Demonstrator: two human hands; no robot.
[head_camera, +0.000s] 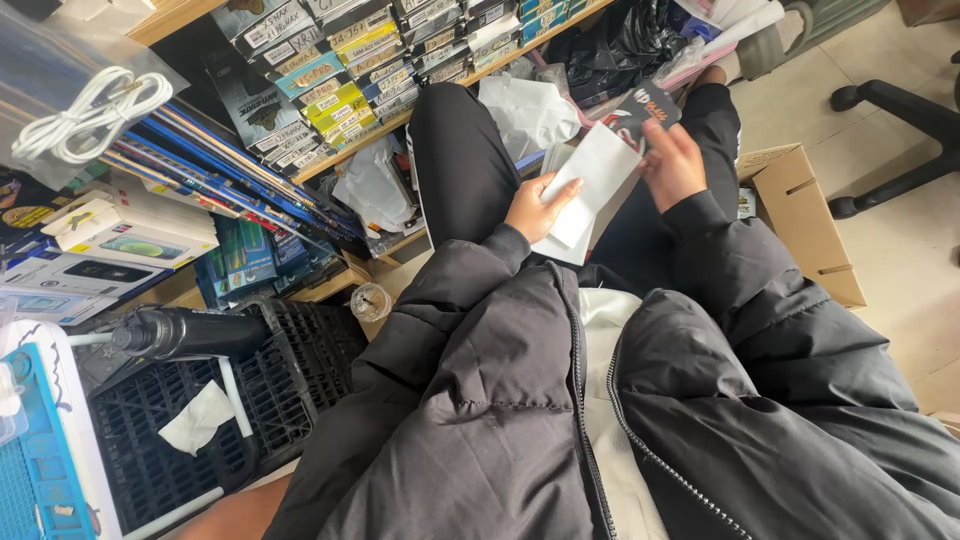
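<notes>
Hands are working over your lap: your left hand (538, 208) is pinching white sleeves (590, 180), your right hand (672, 163) is gripping a dark card packet (645, 108), not yet tucked inside.

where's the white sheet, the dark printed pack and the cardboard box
white sheet (600, 165), head view, on the bare middle of the sheet above the left hand (535, 208)
dark printed pack (648, 105), head view, on its printed face above the right hand (672, 165)
cardboard box (805, 225), head view, on its outer side wall
</notes>
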